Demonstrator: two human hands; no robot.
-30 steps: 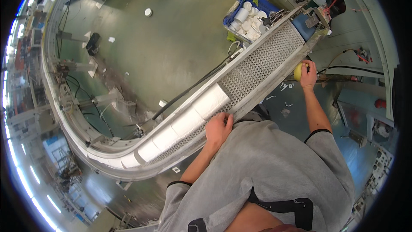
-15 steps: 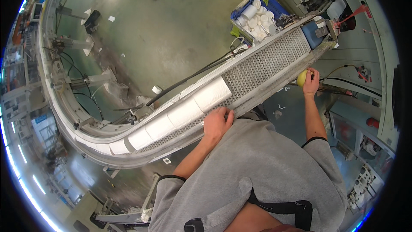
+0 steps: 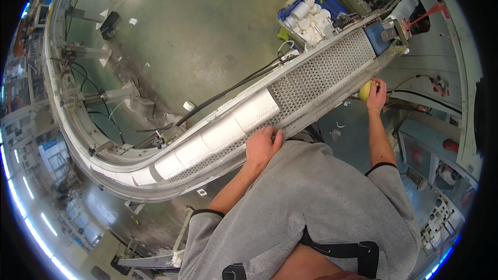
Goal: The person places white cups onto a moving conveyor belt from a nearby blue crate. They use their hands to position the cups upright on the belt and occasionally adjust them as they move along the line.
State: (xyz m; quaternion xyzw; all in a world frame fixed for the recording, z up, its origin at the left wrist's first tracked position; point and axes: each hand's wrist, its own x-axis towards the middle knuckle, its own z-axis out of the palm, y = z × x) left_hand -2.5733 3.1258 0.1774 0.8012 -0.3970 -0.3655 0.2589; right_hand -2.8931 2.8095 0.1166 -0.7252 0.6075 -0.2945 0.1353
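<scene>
My left hand (image 3: 263, 145) rests on the near side rail (image 3: 306, 119) of a curved conveyor, its fingers curled over the edge. Beside it, a row of white paper rolls (image 3: 228, 129) lies end to end on the grey mesh belt (image 3: 321, 67). Out to the right, my right hand (image 3: 376, 96) is closed on a rounded yellow thing (image 3: 365, 91) just outside the conveyor's near edge. My fingers cover part of it, so its kind cannot be made out.
Beyond the conveyor stands a blue crate (image 3: 334, 5) heaped with white roll pieces. A blue block (image 3: 377, 39) sits at the belt's right end. Black cables (image 3: 223, 95) run along the far side. Grey cabinets (image 3: 430, 62) stand at the right; white scraps (image 3: 189, 106) lie on the floor.
The view has shifted very slightly. Both hands keep nearly the same places, and the row of rolls shows no clear movement along the belt.
</scene>
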